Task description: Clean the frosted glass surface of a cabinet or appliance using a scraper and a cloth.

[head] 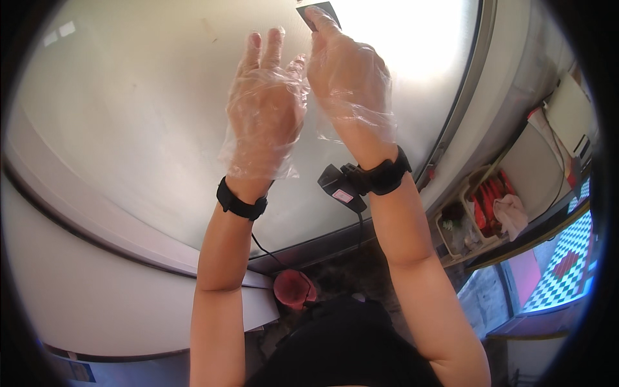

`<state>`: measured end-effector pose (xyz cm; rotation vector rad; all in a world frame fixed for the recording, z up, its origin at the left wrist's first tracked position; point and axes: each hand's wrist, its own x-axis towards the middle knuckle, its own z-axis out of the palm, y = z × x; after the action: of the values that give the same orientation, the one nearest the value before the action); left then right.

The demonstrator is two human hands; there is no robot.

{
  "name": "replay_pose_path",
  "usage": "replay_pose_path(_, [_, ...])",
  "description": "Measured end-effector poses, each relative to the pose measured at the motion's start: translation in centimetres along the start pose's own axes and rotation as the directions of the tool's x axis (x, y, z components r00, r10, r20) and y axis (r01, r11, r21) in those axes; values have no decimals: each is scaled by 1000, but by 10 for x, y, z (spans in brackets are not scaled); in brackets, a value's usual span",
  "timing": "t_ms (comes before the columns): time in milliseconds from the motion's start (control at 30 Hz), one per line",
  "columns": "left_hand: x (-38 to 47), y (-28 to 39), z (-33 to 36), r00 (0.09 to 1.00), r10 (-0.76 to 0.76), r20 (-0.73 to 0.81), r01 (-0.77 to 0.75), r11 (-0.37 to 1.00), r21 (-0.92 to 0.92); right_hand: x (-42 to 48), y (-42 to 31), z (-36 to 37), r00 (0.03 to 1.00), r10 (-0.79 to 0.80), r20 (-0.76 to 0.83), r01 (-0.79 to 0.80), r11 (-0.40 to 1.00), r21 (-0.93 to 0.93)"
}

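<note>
A frosted panel (193, 121) with a dark-edged frame rises in front of me. My right hand (350, 80), in a thin clear plastic glove, grips a small dark flat block (327, 9) near the top of the view. The block's upper part is cut off by the picture's edge, and I cannot tell exactly what it is. My left hand (268, 104), gloved the same way, has its fingers spread over the panel beside the right hand. Whether its fingertips touch the surface is unclear. Nothing shows in it.
A black device (342, 189) hangs from my right wrist strap, its cable trailing down. Below the panel stands a reddish round container (292, 289). To the right are plastic baskets (471, 213) holding red packets, a pale pink cloth (510, 215) and a checkered surface (561, 266).
</note>
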<state>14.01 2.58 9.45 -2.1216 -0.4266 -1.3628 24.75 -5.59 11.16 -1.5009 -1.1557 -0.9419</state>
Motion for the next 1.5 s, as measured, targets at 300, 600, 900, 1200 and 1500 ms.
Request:
replay_pose_path(300, [1,1,2,998,10,-58,-10,1000,2,4,-3,-7,995,-96,-32,100,981,165])
replay_pose_path(600, [-1,-4,8,994,6,-110,-9,1000,-28,13,-2,-9,994,-48,102,36,993,116])
replay_pose_path(900, [0,-1,3,1000,2,15,-3,999,41,9,-3,-3,998,32,44,-37,993,111])
replay_pose_path(1200, [3,-2,8,994,11,-107,-11,1000,2,14,3,0,991,-129,40,131,991,-35])
replay_pose_path(1500, [-1,1,5,999,-31,-14,31,999,8,19,5,-2,999,7,47,-9,999,46])
